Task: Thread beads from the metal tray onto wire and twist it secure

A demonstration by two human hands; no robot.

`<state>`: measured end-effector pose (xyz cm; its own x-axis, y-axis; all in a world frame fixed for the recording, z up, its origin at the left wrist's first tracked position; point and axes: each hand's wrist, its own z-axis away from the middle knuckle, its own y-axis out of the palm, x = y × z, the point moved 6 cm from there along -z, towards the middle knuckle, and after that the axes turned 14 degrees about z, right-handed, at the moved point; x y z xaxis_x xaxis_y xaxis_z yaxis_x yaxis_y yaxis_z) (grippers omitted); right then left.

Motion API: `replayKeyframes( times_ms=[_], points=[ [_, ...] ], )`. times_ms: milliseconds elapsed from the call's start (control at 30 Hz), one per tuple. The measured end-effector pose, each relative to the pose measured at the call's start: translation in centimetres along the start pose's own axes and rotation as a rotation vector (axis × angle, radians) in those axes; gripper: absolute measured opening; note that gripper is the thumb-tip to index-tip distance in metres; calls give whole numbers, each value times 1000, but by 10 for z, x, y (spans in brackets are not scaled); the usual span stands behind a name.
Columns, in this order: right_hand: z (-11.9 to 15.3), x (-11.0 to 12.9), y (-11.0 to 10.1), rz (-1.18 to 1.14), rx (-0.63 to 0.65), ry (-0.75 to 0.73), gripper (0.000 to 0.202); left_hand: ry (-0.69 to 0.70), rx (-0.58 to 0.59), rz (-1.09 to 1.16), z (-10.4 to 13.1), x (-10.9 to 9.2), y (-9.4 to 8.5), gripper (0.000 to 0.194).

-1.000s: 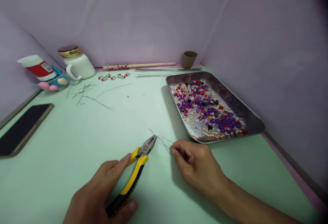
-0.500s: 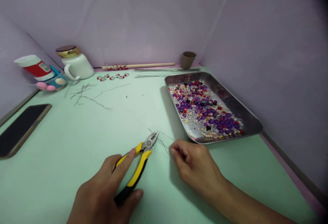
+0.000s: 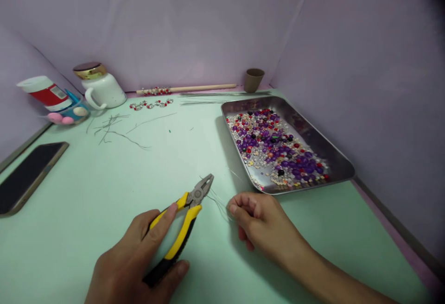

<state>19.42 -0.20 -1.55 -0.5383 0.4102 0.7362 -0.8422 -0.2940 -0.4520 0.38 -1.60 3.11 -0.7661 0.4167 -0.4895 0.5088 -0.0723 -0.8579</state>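
Observation:
My left hand (image 3: 134, 257) is wrapped round the yellow and black handles of a pair of pliers (image 3: 199, 193), whose jaws point up and to the right over the green table. Thin wires (image 3: 219, 202) run between the plier jaws and my right hand (image 3: 259, 216). The thumb and index finger of that hand are pinched on the wires, with the other fingers curled. Whether the jaws grip a wire or only touch it, I cannot tell. Just beyond my right hand lies a metal tray (image 3: 339, 167) of mixed purple, red, black, white and clear beads (image 3: 278, 146).
Cut wire pieces (image 3: 113, 125) lie at left. Beaded loops (image 3: 151, 104), a wooden stick (image 3: 201, 88) with beads, long wires (image 3: 198, 102) and a brown cup (image 3: 254, 80) line the back. A white mug (image 3: 104, 93), red-white container (image 3: 48, 93) and phone (image 3: 31, 174) are at left.
The pliers have shifted slightly down and left, their jaws turned a little more upright. My right hand has moved a little left, its lower fingers now showing below.

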Motion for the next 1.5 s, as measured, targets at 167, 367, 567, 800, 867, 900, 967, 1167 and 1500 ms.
replayKeyframes(
  times_ms=[167, 367, 567, 800, 867, 900, 967, 1167, 1500],
  points=[
    [0, 0, -1, 18, -13, 2, 17, -43, 114, -50, -2, -3, 8, 62],
    [1, -1, -4, 36, -3, 3, 16, 17, -47, 14, -2, 2, -6, 59],
    [3, -1, -2, 2, 55, 80, 15, 1, 39, -11, -3, -4, 3, 56],
    [4, -1, -3, -15, 74, 95, 11, -49, -63, 69, -8, 7, -9, 56],
    [5, 0, -3, -13, 73, 91, 10, -28, -105, 101, -9, 9, -13, 56],
    [5, 0, -3, -13, 72, 86, 10, -26, -100, 104, -10, 8, -13, 56],
    [5, 1, -3, -18, 69, 80, 10, -54, -49, 63, -12, 6, -8, 53],
    [5, 0, -3, -35, 74, 93, 8, -195, -20, -57, -13, 10, -6, 47],
    [6, -4, -3, -45, 73, 104, 8, -172, 41, -74, -12, 10, -7, 47]
  ],
)
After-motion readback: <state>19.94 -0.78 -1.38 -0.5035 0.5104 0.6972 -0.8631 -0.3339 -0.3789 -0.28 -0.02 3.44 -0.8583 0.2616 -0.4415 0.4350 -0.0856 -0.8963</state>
